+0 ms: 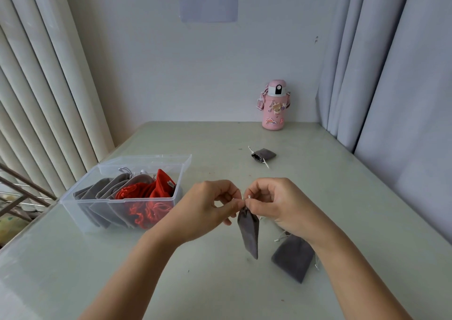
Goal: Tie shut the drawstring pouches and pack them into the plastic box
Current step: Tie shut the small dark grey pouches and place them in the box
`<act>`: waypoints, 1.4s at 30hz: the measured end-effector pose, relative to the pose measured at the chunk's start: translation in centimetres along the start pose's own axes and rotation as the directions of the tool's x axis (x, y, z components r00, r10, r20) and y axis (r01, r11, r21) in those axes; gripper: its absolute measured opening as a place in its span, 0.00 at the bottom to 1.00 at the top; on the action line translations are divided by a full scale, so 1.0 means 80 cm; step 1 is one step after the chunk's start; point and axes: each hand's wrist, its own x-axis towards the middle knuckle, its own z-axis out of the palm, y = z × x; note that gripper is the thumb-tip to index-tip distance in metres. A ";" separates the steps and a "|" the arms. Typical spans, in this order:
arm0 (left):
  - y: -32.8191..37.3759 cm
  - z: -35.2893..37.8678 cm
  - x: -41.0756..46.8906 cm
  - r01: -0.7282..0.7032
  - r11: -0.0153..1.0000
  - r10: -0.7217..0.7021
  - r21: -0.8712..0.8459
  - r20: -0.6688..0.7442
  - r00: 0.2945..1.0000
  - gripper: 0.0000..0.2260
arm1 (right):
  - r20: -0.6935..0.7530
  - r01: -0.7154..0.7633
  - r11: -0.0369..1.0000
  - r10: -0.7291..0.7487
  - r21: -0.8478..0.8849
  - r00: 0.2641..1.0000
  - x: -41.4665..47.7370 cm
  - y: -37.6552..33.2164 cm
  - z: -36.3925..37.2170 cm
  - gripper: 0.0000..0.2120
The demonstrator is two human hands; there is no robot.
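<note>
A grey drawstring pouch (249,231) hangs above the table, held at its gathered neck. My left hand (208,209) and my right hand (278,204) both pinch its strings at the top, fingertips almost touching. A second grey pouch (292,258) lies flat on the table under my right wrist. A third grey pouch (264,155) lies further back with its strings loose. The clear plastic box (73,203) stands at the left, holding several grey pouches and some red ones (151,197).
A pink water bottle (274,105) stands at the back of the pale green table (220,283) by the wall. Curtains hang along the left and right sides. The table's left edge runs just behind the box.
</note>
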 end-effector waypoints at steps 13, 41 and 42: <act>0.004 -0.004 0.004 0.117 0.869 -0.069 -0.481 0.117 0.991 0.07 | 0.134 -0.034 0.981 0.008 0.191 0.991 0.000 0.003 -0.008 0.05; 0.001 -0.006 0.003 0.374 0.811 -0.329 -0.450 0.177 0.928 0.03 | -0.003 0.028 0.978 -0.030 -0.206 1.000 0.003 0.012 0.008 0.07; 0.001 -0.005 0.004 0.357 0.825 -0.320 -0.438 0.159 0.934 0.04 | -0.006 0.034 0.975 -0.037 -0.218 0.999 0.003 0.013 0.009 0.07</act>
